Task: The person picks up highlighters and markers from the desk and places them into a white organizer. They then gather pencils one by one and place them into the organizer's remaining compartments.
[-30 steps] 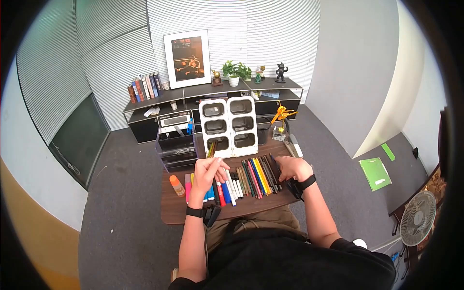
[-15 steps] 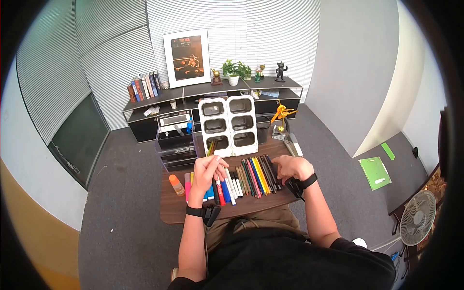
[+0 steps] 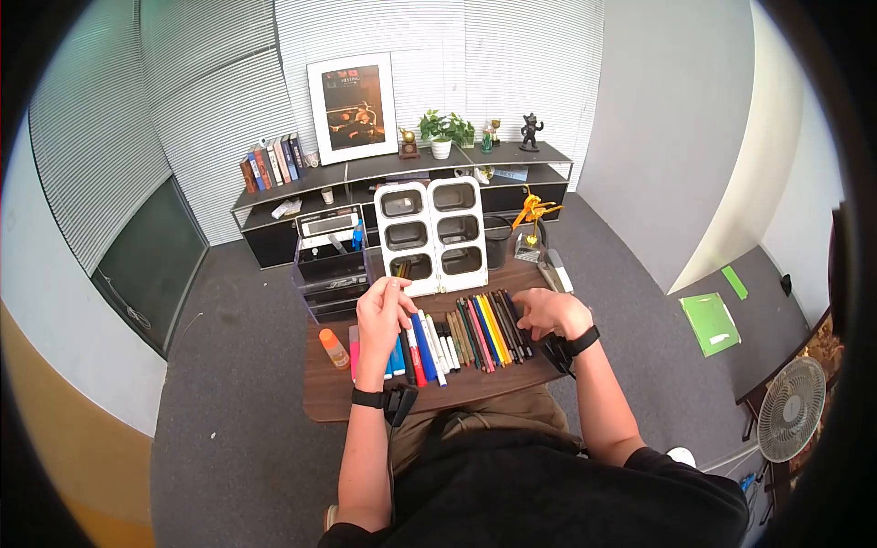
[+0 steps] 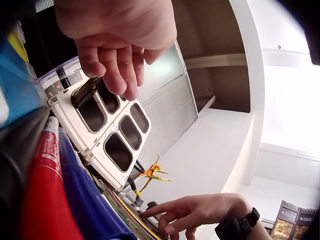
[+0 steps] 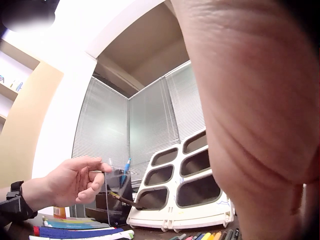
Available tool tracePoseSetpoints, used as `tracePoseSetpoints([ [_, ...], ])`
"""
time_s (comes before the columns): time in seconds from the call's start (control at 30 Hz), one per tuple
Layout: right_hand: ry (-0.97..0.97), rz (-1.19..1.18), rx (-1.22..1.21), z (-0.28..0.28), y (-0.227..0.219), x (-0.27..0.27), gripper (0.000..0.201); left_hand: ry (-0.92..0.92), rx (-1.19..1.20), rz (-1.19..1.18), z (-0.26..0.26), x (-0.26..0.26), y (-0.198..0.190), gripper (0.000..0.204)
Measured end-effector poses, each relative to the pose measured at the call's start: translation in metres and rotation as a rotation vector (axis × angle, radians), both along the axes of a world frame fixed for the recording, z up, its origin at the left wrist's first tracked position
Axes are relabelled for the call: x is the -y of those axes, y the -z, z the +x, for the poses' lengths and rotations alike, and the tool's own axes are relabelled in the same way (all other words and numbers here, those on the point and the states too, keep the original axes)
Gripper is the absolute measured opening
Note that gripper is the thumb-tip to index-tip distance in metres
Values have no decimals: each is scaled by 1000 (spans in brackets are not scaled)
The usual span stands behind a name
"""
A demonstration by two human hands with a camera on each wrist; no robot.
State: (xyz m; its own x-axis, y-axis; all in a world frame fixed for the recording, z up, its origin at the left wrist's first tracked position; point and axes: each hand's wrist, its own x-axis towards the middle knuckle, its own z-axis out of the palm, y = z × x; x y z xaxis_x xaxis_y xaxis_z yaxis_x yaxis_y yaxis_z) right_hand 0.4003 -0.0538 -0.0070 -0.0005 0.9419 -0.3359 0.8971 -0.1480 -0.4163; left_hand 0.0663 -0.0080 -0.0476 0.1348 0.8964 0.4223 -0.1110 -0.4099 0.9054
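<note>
My left hand point(image 3: 379, 315) hovers over the markers, its fingers loosely bent and holding nothing. Just beyond it, a few thin pencils point(image 5: 120, 199) lean out of the lower left compartment of a white six-compartment organizer point(image 3: 431, 215). Beneath the hand lie a red marker point(image 4: 45, 190), a blue marker point(image 4: 85, 195) and several others. At the right end of a row of coloured pencils point(image 3: 489, 329), my right hand point(image 3: 553, 313) is low over the table, index finger reaching out and the other fingers loosely bent. Its fingertips are right at the dark pencils point(image 3: 519, 340).
A glue stick point(image 3: 334, 349) with an orange cap stands at the table's left. Behind it is a clear drawer box point(image 3: 333, 288). A golden figurine point(image 3: 532, 219) and a stapler-like grey and white object point(image 3: 555, 274) are at the back right.
My left hand has shifted slightly forward and left, toward the organizer, uncovering more of the blue marker. The right hand stays at the end of the pencil row with small finger movements.
</note>
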Motion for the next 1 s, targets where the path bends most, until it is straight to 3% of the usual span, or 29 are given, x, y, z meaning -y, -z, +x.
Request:
tracePoseSetpoints([
  [0.2,61,39,55,-10,-4,4,58,-24,6,-47,0,-2,3,33],
  [0.27,-145,458,161,-13,11,1,43,-20,30,-34,1,-3,4,33],
  [0.3,-144,458,161,-19,8,2,43,-19,30,-34,1,-3,5,33],
  [0.4,-400,534,-175,-46,12,1,20,-33,33,-34,1,-4,5,32],
  [0.47,-509,442,-218,-61,9,5,20,-29,30,-49,0,-3,4,31],
  [0.93,-484,506,-120,-60,16,8,22,-75,20,-45,1,-8,10,26],
  [1.0,-304,540,54,-53,7,11,23,-90,7,-36,0,-7,8,26],
])
